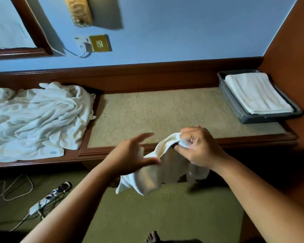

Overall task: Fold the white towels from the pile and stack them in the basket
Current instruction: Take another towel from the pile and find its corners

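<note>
Over desk (165, 111) edge, right grip (195, 146) clenches towel (158, 174) top; long axis hangs down-left; left grip (130, 155) blurred, seemingly released.

towels (33, 116): soft white cloth | basket (235, 106): grey perforated plastic | bench trim (147, 74): glossy dark wood | top (165, 111): rough beige fabric

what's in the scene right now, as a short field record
held towel: white, unfolded, hanging in the air in front of the bench
right hand: fingers grip its upper edge
left hand: fingers spread, thumb at the towel, blurred
pile: crumpled white towels on the bench's left end
basket: grey, on the right end, holding folded towels
</note>
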A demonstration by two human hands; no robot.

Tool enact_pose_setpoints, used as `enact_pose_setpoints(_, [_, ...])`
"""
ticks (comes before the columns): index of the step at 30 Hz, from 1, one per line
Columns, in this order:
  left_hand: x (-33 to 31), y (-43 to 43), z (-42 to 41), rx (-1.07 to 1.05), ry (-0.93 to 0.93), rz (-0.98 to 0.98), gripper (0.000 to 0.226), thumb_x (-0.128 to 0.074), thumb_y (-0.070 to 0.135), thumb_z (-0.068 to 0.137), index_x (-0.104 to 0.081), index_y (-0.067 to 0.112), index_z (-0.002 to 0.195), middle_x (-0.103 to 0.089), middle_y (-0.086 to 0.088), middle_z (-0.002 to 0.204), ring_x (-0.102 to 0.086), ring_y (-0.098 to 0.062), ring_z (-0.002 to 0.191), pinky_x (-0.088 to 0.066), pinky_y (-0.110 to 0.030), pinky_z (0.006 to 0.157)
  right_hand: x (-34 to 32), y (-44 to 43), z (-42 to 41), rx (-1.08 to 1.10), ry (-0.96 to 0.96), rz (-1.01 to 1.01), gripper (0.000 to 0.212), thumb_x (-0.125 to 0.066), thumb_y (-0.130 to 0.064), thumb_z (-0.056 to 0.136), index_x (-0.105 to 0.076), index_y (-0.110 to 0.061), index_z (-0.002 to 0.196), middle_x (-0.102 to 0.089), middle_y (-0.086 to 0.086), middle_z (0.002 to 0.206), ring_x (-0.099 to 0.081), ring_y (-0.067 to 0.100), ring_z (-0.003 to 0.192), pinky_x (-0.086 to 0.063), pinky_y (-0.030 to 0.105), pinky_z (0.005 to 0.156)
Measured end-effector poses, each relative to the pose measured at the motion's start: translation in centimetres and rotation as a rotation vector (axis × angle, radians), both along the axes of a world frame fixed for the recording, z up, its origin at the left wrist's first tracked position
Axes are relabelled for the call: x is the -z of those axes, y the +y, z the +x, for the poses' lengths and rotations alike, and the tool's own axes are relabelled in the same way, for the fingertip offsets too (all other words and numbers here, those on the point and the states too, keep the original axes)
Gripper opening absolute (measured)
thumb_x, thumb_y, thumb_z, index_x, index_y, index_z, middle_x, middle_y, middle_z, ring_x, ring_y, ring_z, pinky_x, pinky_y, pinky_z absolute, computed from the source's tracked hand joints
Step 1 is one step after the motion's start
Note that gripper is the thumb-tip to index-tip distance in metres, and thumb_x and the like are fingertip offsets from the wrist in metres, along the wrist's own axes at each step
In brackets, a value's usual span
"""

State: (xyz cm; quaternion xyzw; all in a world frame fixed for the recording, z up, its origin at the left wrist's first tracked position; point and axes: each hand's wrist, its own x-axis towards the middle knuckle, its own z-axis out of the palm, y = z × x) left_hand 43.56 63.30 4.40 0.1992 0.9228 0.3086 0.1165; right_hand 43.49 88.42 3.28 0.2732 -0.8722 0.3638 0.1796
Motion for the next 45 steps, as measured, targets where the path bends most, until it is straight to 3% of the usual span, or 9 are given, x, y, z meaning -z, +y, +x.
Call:
enact_pose_setpoints(2, [0.1, 1.4, 0.3, 0.144, -0.039, 0.024, 0.076, -0.071, 0.079, 0.067, -0.053, 0.048, 0.134, -0.073, 0.02, 0.105, -0.064, 0.009, 0.098, -0.053, -0.023, 0.084, -1.1, -1.3, 0.2, -0.059, 0.027, 0.009, 0.053, -0.072, -0.005, 0.074, -0.026, -0.026, 0.058, -0.025, -0.014, 0.058, -0.028, 0.006, 0.052, -0.025, 0.025, 0.05])
enact_pose_setpoints(4, [0.3, 1.7, 0.1, 0.132, 0.0, 0.069, 0.031, -0.073, 0.063, 0.08, -0.067, 0.041, 0.101, -0.069, 0.024, 0.087, -0.063, 0.009, 0.083, -0.05, -0.022, 0.071, -1.9, -1.9, 0.0, -0.09, 0.051, 0.042, 0.053, -0.074, -0.006, 0.072, -0.027, -0.028, 0.06, -0.027, -0.014, 0.059, -0.03, 0.006, 0.053, -0.028, 0.03, 0.052])
enact_pose_setpoints(6, [0.4, 1.1, -0.5, 0.07, 0.071, 0.106, 0.02, -0.07, 0.049, 0.089, -0.063, 0.035, 0.078, -0.063, 0.019, 0.07, -0.058, 0.005, 0.067, -0.043, -0.023, 0.061, -2.4, -1.5, -0.5, -0.101, 0.068, 0.095, 0.053, -0.077, -0.013, 0.074, -0.029, -0.032, 0.061, -0.029, -0.015, 0.06, -0.03, 0.003, 0.054, -0.029, 0.029, 0.055])
enact_pose_setpoints(10, [-0.4, -0.7, -1.4, 0.079, 0.113, 0.111, 0.006, -0.068, 0.035, 0.093, -0.074, 0.033, 0.092, -0.071, 0.021, 0.081, -0.065, 0.006, 0.078, -0.049, -0.021, 0.068, -1.3, 0.8, -1.1, -0.078, -0.045, 0.201, 0.035, -0.077, -0.036, 0.081, -0.053, -0.026, 0.058, -0.038, -0.014, 0.059, -0.04, 0.004, 0.052, -0.038, 0.03, 0.057])
enact_pose_setpoints(16, [-1.8, -0.2, -2.1, 0.109, 0.154, 0.147, 0.031, -0.051, 0.05, 0.083, -0.074, 0.028, 0.086, -0.07, 0.013, 0.074, -0.066, -0.002, 0.071, -0.051, -0.033, 0.065, 2.1, 4.1, -1.0, -0.011, -0.259, 0.243, 0.053, -0.068, -0.068, 0.077, -0.056, -0.022, 0.053, -0.05, -0.012, 0.066, -0.053, 0.006, 0.06, -0.039, 0.025, 0.058])
enact_pose_setpoints(31, [-3.2, -2.4, -2.7, 0.108, 0.196, 0.054, 0.017, -0.066, 0.033, 0.093, -0.071, 0.027, 0.078, -0.066, 0.011, 0.068, -0.064, -0.008, 0.07, -0.044, -0.022, 0.06, 5.7, 4.2, -1.6, 0.164, -0.053, 0.117, 0.07, -0.059, -0.075, 0.082, -0.046, -0.018, 0.044, -0.033, -0.015, 0.052, -0.038, 0.008, 0.047, -0.037, 0.032, 0.046])
enact_pose_setpoints(40, [-4.0, -5.8, -5.0, -0.11, 0.087, 0.24, 0.035, -0.057, 0.061, 0.073, -0.074, 0.032, 0.083, -0.071, 0.007, 0.071, -0.064, -0.006, 0.067, -0.05, -0.035, 0.065, 1.3, 1.7, -0.4, -0.056, -0.495, -0.255, 0.041, -0.075, -0.042, 0.079, -0.052, -0.018, 0.055, -0.049, 0.006, 0.06, -0.046, 0.026, 0.053, -0.035, 0.036, 0.052])
enact_pose_setpoints(42, [-3.5, -6.4, -5.6, -0.153, 0.044, 0.33, 0.042, -0.062, 0.06, 0.073, -0.074, 0.021, 0.082, -0.068, -0.006, 0.07, -0.062, -0.014, 0.065, -0.048, -0.036, 0.063, 1.0, 1.2, -0.3, -0.097, -0.549, -0.23, 0.038, -0.073, -0.034, 0.078, -0.057, -0.001, 0.066, -0.054, 0.019, 0.069, -0.052, 0.033, 0.059, -0.04, 0.045, 0.054])
enact_pose_setpoints(45, [-3.4, -6.4, -5.9, -0.167, -0.035, 0.449, 0.045, -0.066, 0.056, 0.071, -0.073, 0.012, 0.08, -0.066, -0.019, 0.074, -0.059, -0.019, 0.066, -0.044, -0.036, 0.066, 1.9, 0.9, -0.5, -0.123, -0.495, -0.063, 0.028, -0.074, -0.028, 0.078, -0.057, -0.01, 0.065, -0.055, 0.007, 0.073, -0.056, 0.024, 0.065, -0.044, 0.041, 0.058])
